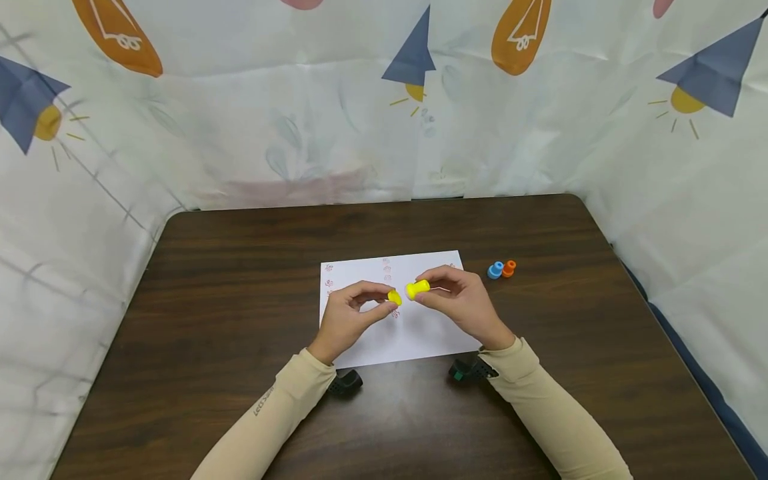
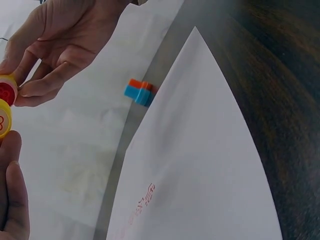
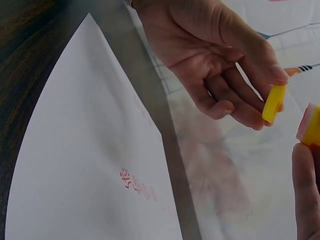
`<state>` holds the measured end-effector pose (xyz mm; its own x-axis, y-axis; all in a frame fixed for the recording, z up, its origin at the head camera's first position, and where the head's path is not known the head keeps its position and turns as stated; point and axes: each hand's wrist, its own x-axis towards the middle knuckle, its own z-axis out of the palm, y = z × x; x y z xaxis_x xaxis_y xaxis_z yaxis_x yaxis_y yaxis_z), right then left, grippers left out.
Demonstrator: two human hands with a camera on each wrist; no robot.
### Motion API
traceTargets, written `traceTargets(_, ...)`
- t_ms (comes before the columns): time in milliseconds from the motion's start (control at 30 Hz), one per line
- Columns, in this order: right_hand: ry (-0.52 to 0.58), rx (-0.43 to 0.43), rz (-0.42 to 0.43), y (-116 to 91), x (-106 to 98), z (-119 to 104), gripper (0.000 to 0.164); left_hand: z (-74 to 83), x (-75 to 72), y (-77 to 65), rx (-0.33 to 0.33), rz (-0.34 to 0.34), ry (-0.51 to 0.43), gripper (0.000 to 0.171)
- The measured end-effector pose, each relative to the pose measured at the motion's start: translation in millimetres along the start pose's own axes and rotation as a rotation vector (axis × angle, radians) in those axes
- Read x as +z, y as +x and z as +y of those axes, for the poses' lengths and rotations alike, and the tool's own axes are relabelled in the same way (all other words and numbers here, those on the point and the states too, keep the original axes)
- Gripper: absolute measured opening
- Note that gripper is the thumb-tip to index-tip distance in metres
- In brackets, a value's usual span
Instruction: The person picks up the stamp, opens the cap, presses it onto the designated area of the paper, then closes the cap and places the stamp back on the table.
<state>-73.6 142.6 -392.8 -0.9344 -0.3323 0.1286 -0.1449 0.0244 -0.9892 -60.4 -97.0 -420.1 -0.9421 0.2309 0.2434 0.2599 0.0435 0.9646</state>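
Observation:
Between thumb and fingers, my left hand (image 1: 353, 317) pinches a yellow stamp cap (image 1: 394, 297), round and flat. Just to the right, my right hand (image 1: 465, 303) holds a yellow stamp (image 1: 418, 289) by its body, its round end facing the cap with a small gap between. In the left wrist view the stamp's red printing face (image 2: 6, 93) shows. Both hands are over a white sheet of paper (image 1: 414, 340) that bears rows of small red stamped marks (image 3: 135, 185).
A blue stamp (image 1: 495, 270) and an orange stamp (image 1: 509, 269) stand side by side on the dark wooden table (image 1: 240, 287), right of the paper. A printed white curtain (image 1: 240, 133) surrounds the table's far and side edges.

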Motion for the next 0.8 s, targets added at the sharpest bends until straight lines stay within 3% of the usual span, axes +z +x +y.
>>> traceTargets(800,0.013,-0.010,-0.053,-1.9,8.6,6.8,0.028,4.6,4.9,-3.5,-0.023,-0.015,0.024,0.028)
